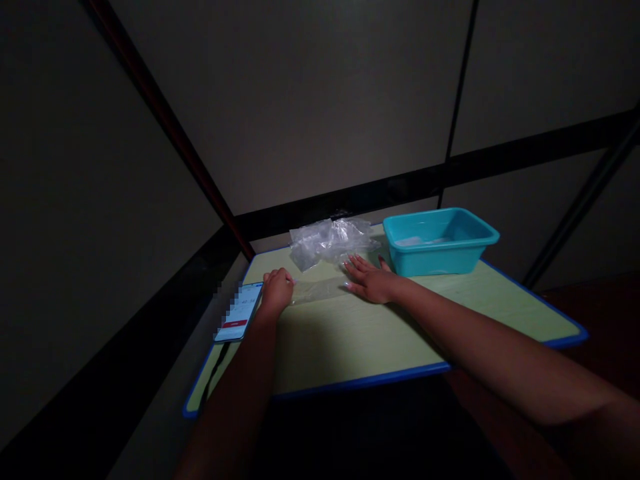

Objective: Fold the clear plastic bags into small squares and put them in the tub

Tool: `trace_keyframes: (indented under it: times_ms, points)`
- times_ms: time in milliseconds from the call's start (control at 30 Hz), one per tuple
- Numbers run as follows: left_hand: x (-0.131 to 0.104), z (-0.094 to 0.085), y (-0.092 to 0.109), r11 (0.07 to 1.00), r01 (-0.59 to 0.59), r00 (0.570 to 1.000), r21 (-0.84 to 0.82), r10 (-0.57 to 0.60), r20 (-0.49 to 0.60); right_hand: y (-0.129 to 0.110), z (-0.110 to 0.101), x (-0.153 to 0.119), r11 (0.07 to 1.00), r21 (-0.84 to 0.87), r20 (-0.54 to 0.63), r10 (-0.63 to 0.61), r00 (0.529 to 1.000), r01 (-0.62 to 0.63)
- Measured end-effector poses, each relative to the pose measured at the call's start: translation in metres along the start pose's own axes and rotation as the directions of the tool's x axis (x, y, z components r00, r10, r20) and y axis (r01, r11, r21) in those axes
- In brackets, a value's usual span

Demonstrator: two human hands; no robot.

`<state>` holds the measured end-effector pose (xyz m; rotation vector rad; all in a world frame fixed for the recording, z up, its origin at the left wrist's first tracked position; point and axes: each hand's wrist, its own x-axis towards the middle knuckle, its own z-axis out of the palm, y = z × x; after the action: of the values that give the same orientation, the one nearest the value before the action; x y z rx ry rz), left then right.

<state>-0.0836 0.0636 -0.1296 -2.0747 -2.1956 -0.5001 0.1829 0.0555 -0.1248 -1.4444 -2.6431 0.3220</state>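
Observation:
A clear plastic bag (320, 289) lies flat on the table between my two hands. At its left end my left hand (278, 288) is closed, fingers curled over the bag's edge. My right hand (369, 279) rests palm down at the other end, its fingers spread and stretched out. Just beyond my hands sits a crumpled heap of clear plastic bags (333, 240). How much of the flat bag runs under my right hand is hidden.
A turquoise plastic basin (435, 259) stands at the back right, with pale pieces inside. By my left wrist lies a phone (239, 312) with a lit screen, and a dark strap (216, 367) trails below it. The pale table (360, 347) has a blue edge and meets a wall behind.

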Motion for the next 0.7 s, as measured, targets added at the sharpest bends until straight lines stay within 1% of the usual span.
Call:
trace_keyframes:
  times_ms: [233, 333, 500, 700]
  points:
    - [0.002, 0.003, -0.003, 0.999, 0.041, 0.999, -0.036, -0.04, 0.021, -0.005, -0.004, -0.003, 0.999, 0.022, 0.014, -0.031, 0.999, 0.031]
    - [0.003, 0.002, -0.003, 0.996, 0.049, 0.999, -0.077, -0.047, 0.024, -0.009, -0.005, -0.005, 0.999, 0.028, 0.017, -0.045, 0.999, 0.044]
    - [0.006, 0.0, -0.004, 0.973, 0.08, 0.996, -0.215, -0.072, 0.048, -0.011, -0.005, -0.007, 0.997, 0.055, 0.021, -0.061, 0.998, 0.06]
    - [0.007, 0.003, -0.008, 0.902, 0.14, 0.99, -0.408, -0.121, 0.072, -0.01, -0.003, -0.006, 0.995, 0.074, 0.025, -0.067, 0.997, 0.065]
